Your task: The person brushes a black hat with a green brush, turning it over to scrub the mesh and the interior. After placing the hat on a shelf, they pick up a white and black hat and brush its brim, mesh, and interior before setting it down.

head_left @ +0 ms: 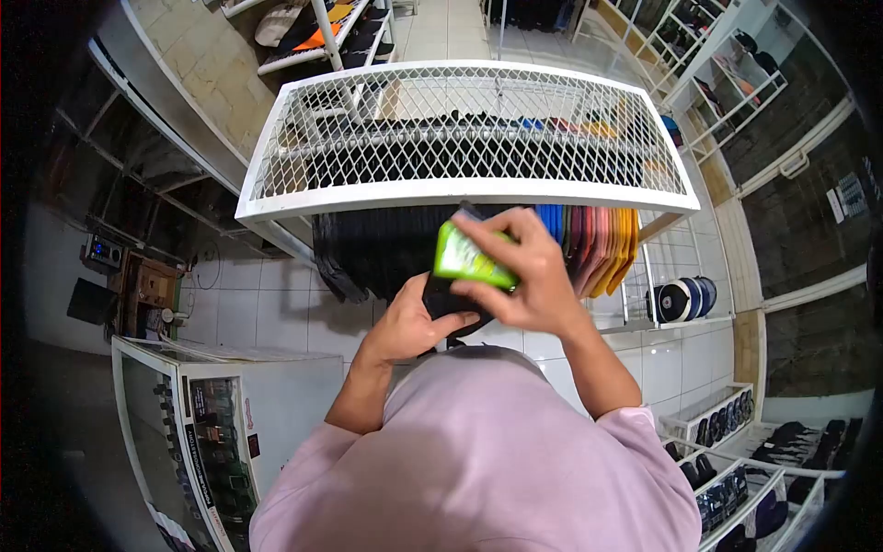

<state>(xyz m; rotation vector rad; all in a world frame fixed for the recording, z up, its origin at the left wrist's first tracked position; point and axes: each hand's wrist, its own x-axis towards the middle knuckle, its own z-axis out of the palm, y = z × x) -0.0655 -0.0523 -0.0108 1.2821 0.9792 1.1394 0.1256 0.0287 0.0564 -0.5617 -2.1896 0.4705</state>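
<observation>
In front of my chest, my right hand (532,274) grips a small bright-green pack (471,259) with white print, fingers over its top and thumb below. My left hand (407,320) is closed around a dark item (443,302) just beneath the pack, its thumb lying across the near side. The dark item blends into the black clothes behind it, and I cannot tell its kind. Beyond both hands hangs a row of clothes (368,244), mostly black, with blue, pink and yellow ones towards the right.
A white rack with a mesh top (469,201) stands directly ahead over the clothes. At lower left is a glass display case (303,386). Shelves with dark footwear (722,414) line the lower right. Rolled or round blue-and-white items (685,299) sit on a low rack.
</observation>
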